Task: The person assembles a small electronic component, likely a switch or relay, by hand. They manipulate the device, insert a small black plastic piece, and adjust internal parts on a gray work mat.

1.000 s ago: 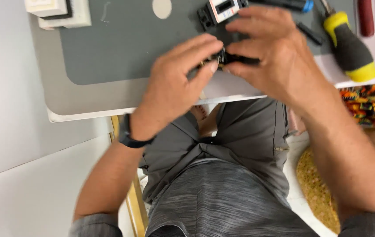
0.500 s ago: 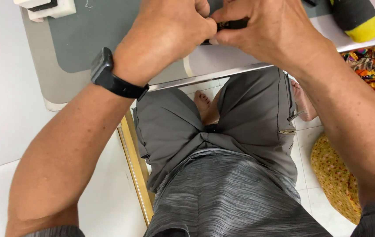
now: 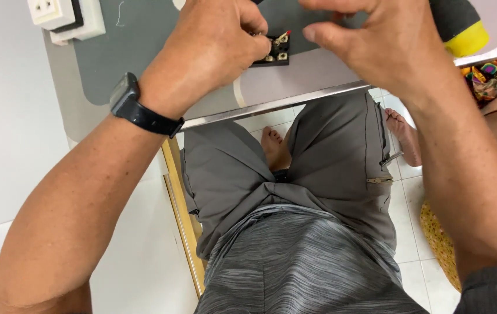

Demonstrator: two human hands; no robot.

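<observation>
Left hand (image 3: 213, 46), wrist in a black watch (image 3: 135, 107), closes around a small black terminal block (image 3: 273, 49) above the desk's (image 3: 295, 87) near edge, beside the grey mat (image 3: 144, 35); right hand (image 3: 376, 46) hovers just to the block's right, thumb and forefinger pinched, whether on anything I cannot tell; the block's long axis runs roughly along the desk edge, brass screws up.

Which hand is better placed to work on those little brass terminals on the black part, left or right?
Probably the right hand. The left hand already grips the small black part over the grey mat, so it serves as the holder, while the right hovers beside it, thumb and forefinger pinched and apparently empty.
</observation>
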